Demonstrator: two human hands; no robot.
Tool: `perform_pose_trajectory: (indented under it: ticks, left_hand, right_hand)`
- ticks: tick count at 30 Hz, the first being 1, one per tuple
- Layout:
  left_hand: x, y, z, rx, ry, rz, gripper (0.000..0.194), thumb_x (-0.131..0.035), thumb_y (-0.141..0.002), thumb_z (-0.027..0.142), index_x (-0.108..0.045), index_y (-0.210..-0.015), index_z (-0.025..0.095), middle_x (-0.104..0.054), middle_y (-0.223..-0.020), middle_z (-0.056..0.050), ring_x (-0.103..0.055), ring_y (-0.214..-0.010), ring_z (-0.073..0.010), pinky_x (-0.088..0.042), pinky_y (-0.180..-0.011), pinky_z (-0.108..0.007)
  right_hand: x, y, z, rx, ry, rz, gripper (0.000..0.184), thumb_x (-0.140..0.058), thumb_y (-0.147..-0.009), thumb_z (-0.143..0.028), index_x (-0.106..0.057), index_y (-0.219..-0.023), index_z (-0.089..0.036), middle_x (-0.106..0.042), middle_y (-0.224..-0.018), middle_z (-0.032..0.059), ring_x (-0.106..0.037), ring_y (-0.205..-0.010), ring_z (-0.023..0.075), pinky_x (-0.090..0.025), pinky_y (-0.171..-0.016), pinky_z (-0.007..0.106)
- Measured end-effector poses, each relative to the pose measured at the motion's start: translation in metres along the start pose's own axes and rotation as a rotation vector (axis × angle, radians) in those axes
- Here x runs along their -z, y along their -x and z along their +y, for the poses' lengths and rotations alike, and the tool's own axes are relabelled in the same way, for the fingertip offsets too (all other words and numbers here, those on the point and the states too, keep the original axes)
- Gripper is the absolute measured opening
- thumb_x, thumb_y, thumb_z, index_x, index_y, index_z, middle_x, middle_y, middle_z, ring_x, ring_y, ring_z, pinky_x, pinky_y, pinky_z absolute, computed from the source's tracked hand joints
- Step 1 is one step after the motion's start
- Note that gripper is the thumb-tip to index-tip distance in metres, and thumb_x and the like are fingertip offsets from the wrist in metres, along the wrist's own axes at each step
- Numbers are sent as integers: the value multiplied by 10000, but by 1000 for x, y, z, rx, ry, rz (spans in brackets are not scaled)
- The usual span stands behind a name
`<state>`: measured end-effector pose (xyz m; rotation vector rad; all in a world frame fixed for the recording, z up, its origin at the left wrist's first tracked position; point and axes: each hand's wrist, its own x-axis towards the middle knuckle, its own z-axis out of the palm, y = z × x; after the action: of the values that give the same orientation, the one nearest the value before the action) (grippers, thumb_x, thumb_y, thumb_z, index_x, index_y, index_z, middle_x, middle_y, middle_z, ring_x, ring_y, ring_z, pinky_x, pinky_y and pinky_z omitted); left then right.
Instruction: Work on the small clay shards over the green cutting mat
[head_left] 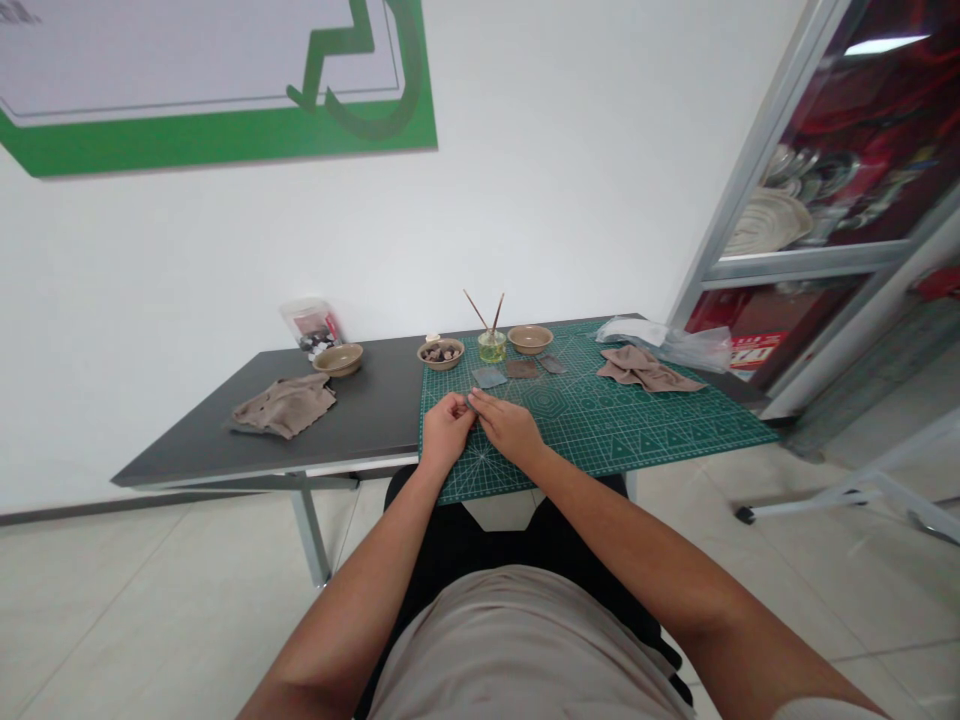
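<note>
My left hand [448, 432] and my right hand [511, 424] meet at the fingertips above the green cutting mat [592, 440]. The fingers of both are closed in a pinch around something small and greyish, too small to name. Just beyond them lie a grey-blue square sheet [490, 377], a brown square sheet [522, 369] and a dark grey piece [553, 364]. Behind these stand a bowl of dark and light small pieces [441, 353], a glass jar [492, 347] of yellowish liquid with two thin sticks, and a shallow tan bowl [530, 339].
On the dark table [375, 420] to the left lie a crumpled brown cloth [286, 405], another tan bowl [339, 360] and a clear plastic tub [311, 328]. At right are a second brown cloth [645, 370] and a plastic bag [675, 343]. A glass-fronted cabinet [810, 265] stands beyond.
</note>
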<state>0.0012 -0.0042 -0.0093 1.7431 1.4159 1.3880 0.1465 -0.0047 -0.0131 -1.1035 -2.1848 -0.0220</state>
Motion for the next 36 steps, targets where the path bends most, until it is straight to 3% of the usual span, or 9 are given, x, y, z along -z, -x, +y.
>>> perform_pose_trajectory:
  ticks: [13, 22, 31, 36]
  left_hand:
    - [-1, 2, 0, 86, 255, 52, 142, -687, -714, 305, -642, -766, 181, -683, -678, 9, -636, -618, -134, -497, -630, -254]
    - [1, 2, 5, 39, 78, 37, 93, -631, -736, 227, -612, -656, 184, -641, -594, 35, -582, -564, -110, -460, -597, -230]
    - [-3, 1, -4, 48, 358, 63, 225, -727, -721, 354, -663, -845, 177, -705, -718, -9, -665, -642, -148, -543, -682, -291]
    - [-3, -3, -8, 36, 333, 118, 212, -720, -724, 346, -644, -832, 180, -701, -752, -12, -665, -685, -147, -535, -696, -282]
  right_hand:
    - [-6, -1, 3, -69, -9, 33, 422, -461, -914, -107, -584, -1316, -142, -600, -1348, 110, -612, -1204, 194, -506, -1016, 339]
    - [-5, 1, 1, -9, 4, -4, 436, -457, -915, -113, -587, -1326, -183, -562, -1392, 98, -606, -1213, 202, -522, -998, 347]
    - [-6, -2, 6, -145, -22, 45, 396, -459, -923, -142, -612, -1288, -167, -652, -1282, 109, -643, -1156, 203, -522, -983, 345]
    - [-4, -3, 6, -204, -64, 106, 411, -449, -925, -152, -601, -1306, -178, -661, -1269, 104, -642, -1154, 200, -509, -1001, 359]
